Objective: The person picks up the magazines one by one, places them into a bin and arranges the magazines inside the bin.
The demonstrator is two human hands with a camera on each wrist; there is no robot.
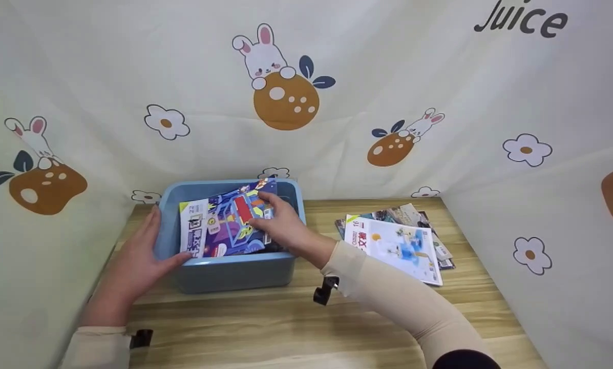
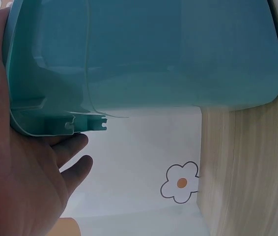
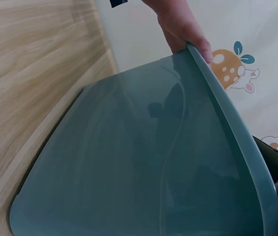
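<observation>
A light-blue plastic bin [image 1: 234, 277] stands on the table at the left centre of the head view. My left hand [image 1: 137, 261] grips its front left corner, thumb over the front rim, fingers along the left outer side. In the left wrist view that hand [image 2: 26, 187] lies against the rim. Inside the bin is a colourful purple-and-white magazine [image 1: 222, 230], tilted, its upper corner at the back rim. My right hand [image 1: 286, 225] holds this magazine at its right side, thumb on the cover. Whatever lies beneath it is mostly hidden; something dark shows below its right edge.
A loose stack of magazines [image 1: 398, 251] lies to the right of the bin, a white one with a blue picture on top. The wood-grain table [image 1: 265, 328] runs in front. A printed cloth [image 1: 357, 169] with rabbits and flowers encloses the back and sides.
</observation>
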